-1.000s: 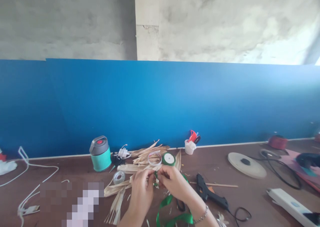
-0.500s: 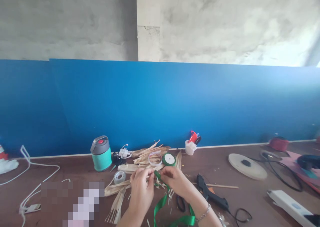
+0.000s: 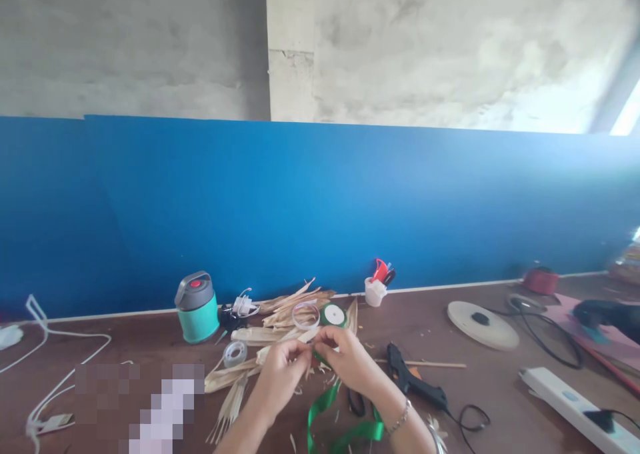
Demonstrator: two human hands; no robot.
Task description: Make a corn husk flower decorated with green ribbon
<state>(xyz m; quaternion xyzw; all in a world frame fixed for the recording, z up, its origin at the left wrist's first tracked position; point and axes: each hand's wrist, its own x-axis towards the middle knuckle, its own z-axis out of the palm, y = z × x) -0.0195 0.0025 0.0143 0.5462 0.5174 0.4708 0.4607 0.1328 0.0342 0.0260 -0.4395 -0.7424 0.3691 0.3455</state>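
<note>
Both hands meet over the table, fingertips almost touching. My left hand (image 3: 284,376) is closed in a pinch at a short folded part of green ribbon, mostly hidden by the fingers. My right hand (image 3: 345,355) pinches the same green ribbon (image 3: 320,407), whose loose length hangs down in a loop below. Behind the hands stands a green ribbon spool (image 3: 334,315), with a clear tape ring (image 3: 306,316) beside it. Dry corn husks (image 3: 273,336) lie behind and left of my left hand. A black glue gun (image 3: 415,381) lies to the right of my right forearm.
A teal flask (image 3: 198,315) and a tape roll (image 3: 235,354) stand to the left. A white cup of tools (image 3: 375,292) is at the back. On the right are a pale round lid (image 3: 483,325), a thin stick (image 3: 435,364) and a power strip (image 3: 575,401). Cables trail on both sides.
My hands have drawn closer together, and the green ribbon between the fingertips is now more hidden. The whole view has shifted slightly, with the table things sitting further left.
</note>
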